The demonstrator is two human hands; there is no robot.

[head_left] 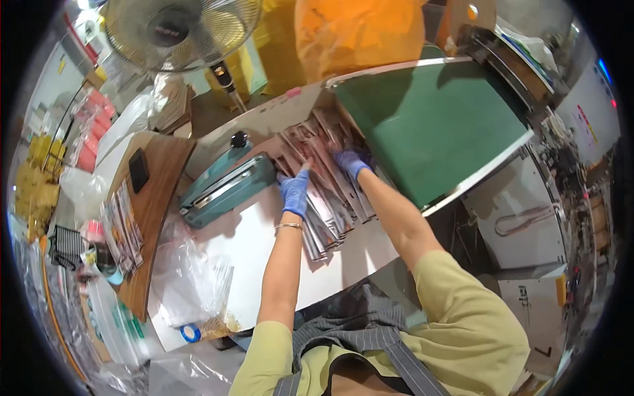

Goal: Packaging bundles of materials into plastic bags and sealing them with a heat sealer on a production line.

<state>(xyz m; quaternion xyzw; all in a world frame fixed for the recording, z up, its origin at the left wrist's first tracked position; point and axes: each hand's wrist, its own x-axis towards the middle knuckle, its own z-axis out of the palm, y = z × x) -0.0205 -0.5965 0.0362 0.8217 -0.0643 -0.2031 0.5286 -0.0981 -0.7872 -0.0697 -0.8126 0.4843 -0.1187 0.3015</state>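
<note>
A row of flat, shiny printed pouches (328, 214) lies packed together on the white table (264, 264). My left hand (294, 191), in a blue-purple glove, grips the pile's left side; a bare fingertip shows at the end of the glove. On the far right side of the pile, my right hand (351, 162) holds the pouches in a matching glove, with its fingers partly hidden among them. Just left of my left hand stands a teal bag sealer (231, 188) with a long bar and a black knob.
A green-topped conveyor (432, 125) slopes at the right. On the left, a brown wooden board (158, 171) carries a phone (139, 170) and more printed pouches (122, 228). Clear plastic bags (191, 280) and blue tape (190, 332) lie nearer me. A fan (181, 33) stands behind.
</note>
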